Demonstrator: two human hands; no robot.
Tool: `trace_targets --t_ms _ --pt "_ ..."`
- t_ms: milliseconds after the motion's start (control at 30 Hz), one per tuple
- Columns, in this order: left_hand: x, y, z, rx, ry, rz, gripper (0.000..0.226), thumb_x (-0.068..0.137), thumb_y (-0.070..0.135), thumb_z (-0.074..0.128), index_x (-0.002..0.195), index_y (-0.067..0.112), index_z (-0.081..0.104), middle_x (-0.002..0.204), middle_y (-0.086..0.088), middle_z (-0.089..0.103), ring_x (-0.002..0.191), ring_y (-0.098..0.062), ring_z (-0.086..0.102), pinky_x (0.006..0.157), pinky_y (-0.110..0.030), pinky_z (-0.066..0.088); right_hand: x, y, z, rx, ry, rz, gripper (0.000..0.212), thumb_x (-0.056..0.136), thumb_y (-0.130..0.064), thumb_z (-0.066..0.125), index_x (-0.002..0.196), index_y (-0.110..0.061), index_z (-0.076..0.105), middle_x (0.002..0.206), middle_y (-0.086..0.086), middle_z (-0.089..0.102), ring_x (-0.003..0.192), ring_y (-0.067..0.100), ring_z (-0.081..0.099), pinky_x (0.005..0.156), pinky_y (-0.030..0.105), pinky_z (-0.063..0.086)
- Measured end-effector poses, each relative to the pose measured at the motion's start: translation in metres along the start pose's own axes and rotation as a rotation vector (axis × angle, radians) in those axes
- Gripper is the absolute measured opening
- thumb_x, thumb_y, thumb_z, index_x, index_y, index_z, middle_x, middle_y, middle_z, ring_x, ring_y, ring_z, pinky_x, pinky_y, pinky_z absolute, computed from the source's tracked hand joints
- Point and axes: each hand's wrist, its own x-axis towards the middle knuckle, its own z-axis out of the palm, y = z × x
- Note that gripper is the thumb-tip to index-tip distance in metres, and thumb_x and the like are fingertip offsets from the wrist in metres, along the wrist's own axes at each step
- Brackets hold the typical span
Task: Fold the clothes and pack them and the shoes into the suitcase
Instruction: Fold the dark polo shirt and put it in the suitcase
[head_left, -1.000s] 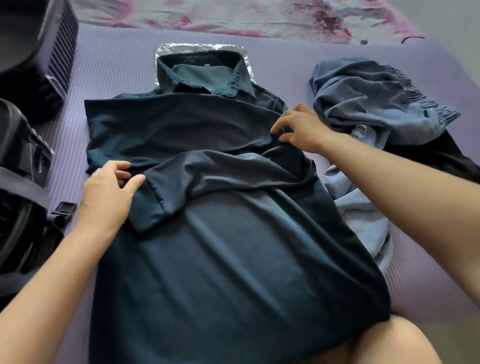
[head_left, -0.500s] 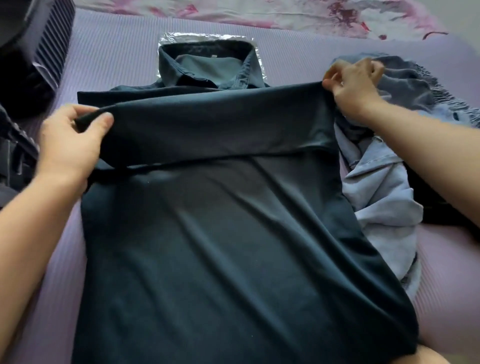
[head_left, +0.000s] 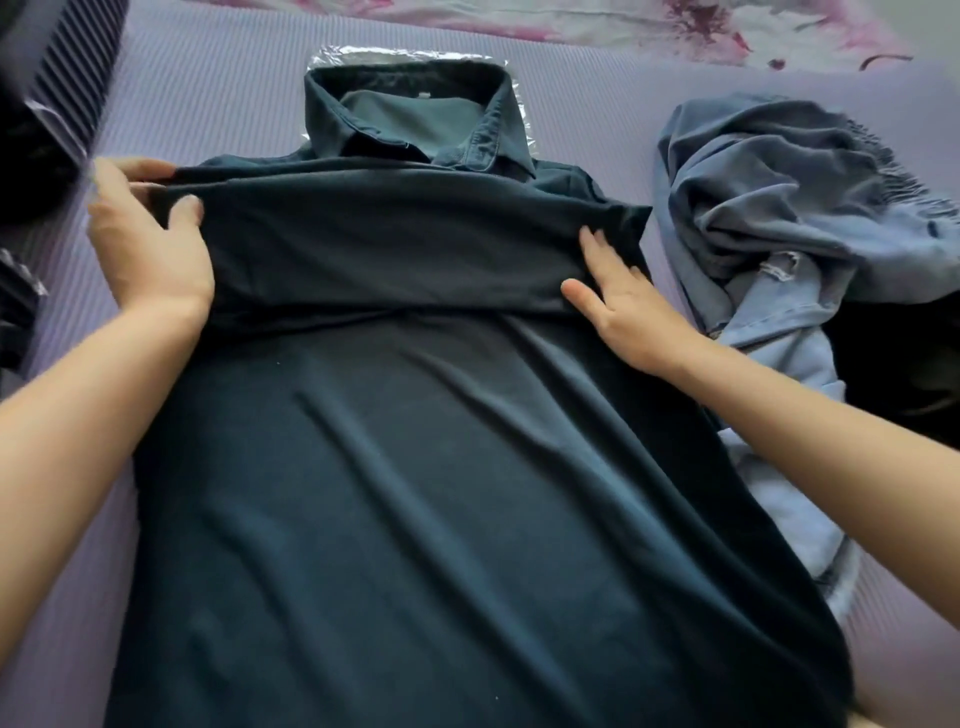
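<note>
A dark teal polo shirt (head_left: 415, 467) lies flat on the purple mat, collar (head_left: 415, 119) at the far end. Both sleeves are folded across the chest into a band (head_left: 389, 239). My left hand (head_left: 150, 244) pinches the band's left edge between thumb and fingers. My right hand (head_left: 618, 296) rests flat on the band's right end, fingers spread and holding nothing. A crumpled pile of light blue denim clothes (head_left: 789, 208) sits to the right of the shirt. The black suitcase (head_left: 47, 130) shows only partly at the left edge. No shoes are visible.
A clear plastic bag (head_left: 410, 54) lies under the collar. A floral pink and white sheet (head_left: 519, 21) runs along the far edge of the purple mat (head_left: 208, 93). A dark garment (head_left: 904, 364) lies beside the denim at the right edge.
My right hand let go of the folded sleeve's right end and now lies flat on it. The lifted band has been laid down across the chest. My left hand still grips the left edge.
</note>
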Motion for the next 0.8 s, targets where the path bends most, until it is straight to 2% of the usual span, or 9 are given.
trace_targets --t_ms 67,133,233,333,400,533,633,733,800 --pt "-0.005 0.002 -0.001 0.088 -0.045 0.035 0.026 0.083 0.025 0.053 0.109 0.024 0.053 0.114 -0.003 0.047 0.113 -0.024 0.046 0.106 -0.034 0.033 0.004 0.003 0.004 -0.106 -0.095 0.075 0.064 0.101 -0.044 0.027 0.152 -0.017 0.001 0.160 0.004 -0.005 0.147 0.016 -0.005 0.118 0.034 -0.002" --pt "-0.020 0.010 -0.005 0.204 -0.095 0.142 0.036 0.088 0.025 0.052 0.121 0.010 0.053 0.127 -0.017 0.044 0.123 -0.034 0.038 0.108 -0.033 0.025 0.004 -0.005 0.002 -0.117 -0.063 0.080 0.064 0.100 -0.049 0.024 0.152 -0.020 0.001 0.160 0.004 -0.006 0.147 0.019 -0.007 0.118 0.037 -0.004" --pt "-0.054 0.017 -0.008 0.249 -0.243 0.362 0.037 0.097 0.025 0.046 0.130 0.010 0.053 0.142 -0.015 0.041 0.136 -0.031 0.029 0.115 -0.037 0.018 -0.004 -0.025 0.003 -0.055 0.052 0.027 0.063 0.098 -0.053 0.021 0.152 -0.027 0.003 0.160 0.000 -0.007 0.146 0.020 -0.011 0.117 0.040 -0.007" --pt "-0.077 -0.001 -0.004 0.456 -0.502 0.293 0.053 0.099 0.039 0.034 0.148 0.021 0.024 0.158 -0.009 0.013 0.146 -0.024 0.004 0.117 -0.044 0.002 -0.001 -0.036 0.017 -0.027 -0.012 0.101 0.062 0.097 -0.057 0.017 0.152 -0.031 0.002 0.160 0.000 -0.005 0.146 0.024 -0.013 0.117 0.042 -0.007" --pt "-0.083 -0.013 0.000 0.603 -0.567 0.253 0.059 0.098 0.047 0.024 0.150 0.029 0.005 0.159 -0.004 -0.004 0.146 -0.020 -0.008 0.116 -0.043 -0.006 0.004 -0.035 0.031 -0.138 -0.045 0.153 0.063 0.096 -0.058 0.015 0.151 -0.031 0.000 0.160 0.001 -0.006 0.146 0.026 -0.011 0.118 0.043 -0.006" --pt "-0.080 -0.010 0.002 0.617 -0.655 0.204 0.059 0.098 0.048 0.022 0.149 0.033 -0.004 0.158 -0.002 -0.015 0.144 -0.018 -0.017 0.115 -0.042 -0.012 0.010 -0.034 0.032 -0.125 -0.103 0.199 0.062 0.097 -0.057 0.016 0.151 -0.032 0.000 0.160 -0.001 -0.007 0.146 0.025 -0.012 0.117 0.042 -0.007" --pt "-0.084 0.002 -0.017 0.497 -0.667 0.150 0.062 0.098 0.042 0.035 0.150 0.027 0.006 0.158 -0.005 -0.010 0.145 -0.020 -0.013 0.116 -0.039 -0.009 0.006 -0.045 0.008 -0.028 -0.099 0.173 0.058 0.099 -0.051 0.023 0.151 -0.027 0.015 0.160 0.002 0.006 0.147 0.027 0.003 0.117 0.046 0.004" --pt "-0.120 0.010 -0.054 0.303 -0.423 0.066 0.057 0.093 0.021 0.054 0.145 0.013 0.031 0.155 -0.013 0.019 0.144 -0.028 0.011 0.115 -0.035 0.006 -0.010 -0.083 -0.006 0.019 0.182 0.033 0.045 0.101 -0.037 0.037 0.140 -0.016 0.045 0.147 0.007 0.041 0.136 0.023 0.036 0.112 0.040 0.026" --pt "-0.153 0.007 -0.086 0.248 -0.274 -0.014 0.053 0.086 0.012 0.063 0.136 0.006 0.045 0.142 -0.016 0.040 0.132 -0.033 0.032 0.111 -0.035 0.019 -0.019 -0.129 -0.004 0.025 0.245 -0.063 0.038 0.099 -0.034 0.043 0.130 -0.017 0.055 0.132 0.003 0.054 0.124 0.020 0.047 0.101 0.035 0.036"
